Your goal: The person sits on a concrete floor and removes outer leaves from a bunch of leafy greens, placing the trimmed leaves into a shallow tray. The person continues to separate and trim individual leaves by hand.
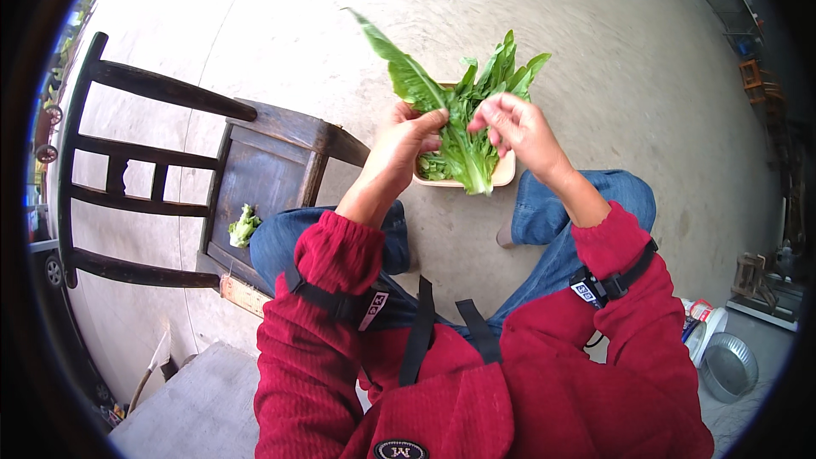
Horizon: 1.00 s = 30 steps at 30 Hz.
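Observation:
My left hand (403, 140) grips a long leafy green vegetable (468, 156), probably leaf lettuce, with its thumb on the leaves. One long leaf (408, 73) points up and to the left; the pale stem end hangs towards me. On the other side of the bunch is my right hand (519, 131), its fingers bent beside the leaves; whether they pinch anything cannot be made out. Below both hands a beige rectangular basin (505, 173) stands on the floor between my feet. More long leaves (503, 70) stick out over its far side, and short leaf pieces (433, 167) lie in its near left corner.
At my left stands a dark wooden chair (261, 162), its seat close to my knee, with a small pale-green vegetable piece (243, 227) on it. A grey block (197, 401) is at lower left. Low on the right are a metal basin (730, 366) and a white bucket (714, 325).

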Available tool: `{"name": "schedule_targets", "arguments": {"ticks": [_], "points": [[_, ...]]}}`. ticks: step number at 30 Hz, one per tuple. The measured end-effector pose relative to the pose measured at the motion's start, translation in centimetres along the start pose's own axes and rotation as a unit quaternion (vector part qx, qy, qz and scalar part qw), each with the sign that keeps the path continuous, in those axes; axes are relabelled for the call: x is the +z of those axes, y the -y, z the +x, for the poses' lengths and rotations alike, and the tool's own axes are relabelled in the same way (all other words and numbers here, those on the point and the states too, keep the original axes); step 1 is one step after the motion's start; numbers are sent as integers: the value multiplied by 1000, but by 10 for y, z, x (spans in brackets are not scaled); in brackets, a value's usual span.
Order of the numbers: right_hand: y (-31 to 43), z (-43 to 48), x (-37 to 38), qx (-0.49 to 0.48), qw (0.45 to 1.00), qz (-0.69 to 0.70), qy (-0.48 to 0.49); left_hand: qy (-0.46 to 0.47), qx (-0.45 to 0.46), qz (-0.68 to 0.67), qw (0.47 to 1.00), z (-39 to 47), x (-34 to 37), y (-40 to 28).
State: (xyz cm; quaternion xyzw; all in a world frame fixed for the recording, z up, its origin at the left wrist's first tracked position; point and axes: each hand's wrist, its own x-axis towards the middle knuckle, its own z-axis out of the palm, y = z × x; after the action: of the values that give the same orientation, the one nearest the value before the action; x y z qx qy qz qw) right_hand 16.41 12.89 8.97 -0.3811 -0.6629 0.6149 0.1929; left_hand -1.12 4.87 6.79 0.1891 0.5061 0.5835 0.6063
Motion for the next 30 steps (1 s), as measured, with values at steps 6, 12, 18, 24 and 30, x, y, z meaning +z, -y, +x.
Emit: {"name": "schedule_targets", "arguments": {"ticks": [6, 12, 18, 24, 30], "points": [[-3, -7, 8, 79, 986, -9, 148, -111, 67, -23, 991, 5, -5, -8], [-5, -13, 20, -37, 994, -42, 96, -102, 72, -81, 989, 9, -12, -7], [5, -17, 24, -284, 927, -246, 16, -91, 21, -146, 985, 9, -16, -4], [12, -24, 28, -473, 835, -281, 12, -97, -1, -182, 978, 10, -20, -4], [2, -13, 27, -126, 990, -54, -38, -109, 108, -127, 980, 9, -13, -7]]}}
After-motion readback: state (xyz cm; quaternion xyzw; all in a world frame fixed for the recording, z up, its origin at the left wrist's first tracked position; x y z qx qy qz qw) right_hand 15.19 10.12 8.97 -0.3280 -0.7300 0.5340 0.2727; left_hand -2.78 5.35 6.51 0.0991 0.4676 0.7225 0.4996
